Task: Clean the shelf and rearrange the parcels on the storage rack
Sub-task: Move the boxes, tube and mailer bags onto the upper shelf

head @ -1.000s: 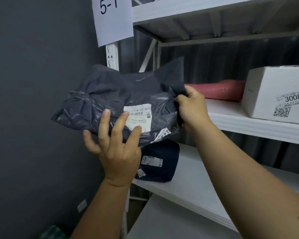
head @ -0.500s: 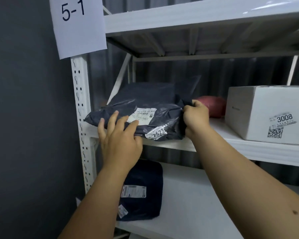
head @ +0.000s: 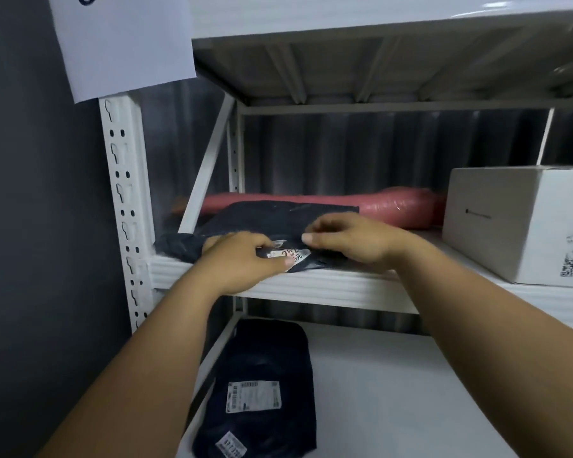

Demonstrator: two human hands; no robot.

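Left hand [head: 245, 259] lies palm-down on the near left part of a dark grey poly parcel [head: 272, 216], fingers loosely bent over its near edge, thumb tip touching a small white sticker [head: 286, 256]. Sticker digits partly covered; "23" readable, the rest blurred. Whether the fingers actually pinch the plastic cannot be told.

Right hand [head: 351, 241] rests on the same parcel just right of the sticker, fingers bent and pointing left, thumb and forefinger tips close together over the plastic; grip uncertain.

Parcel lies flat on the middle shelf [head: 344, 285] of the white metal rack, at its left end, near edge overhanging the shelf lip slightly.

Behind it, a long pink wrapped bundle [head: 394, 206] lies along the far side of the shelf. Right of that, a white carton [head: 510, 219] with a QR code and a number beginning "3", cut off by the frame.

Lower shelf [head: 411, 391]: a navy poly parcel [head: 262, 358] with a white shipping label [head: 253, 396], print too small to read, plus a second sticker near its near end.

Paper sign [head: 123, 44] hangs on the perforated upright [head: 126, 193]; its writing is cropped
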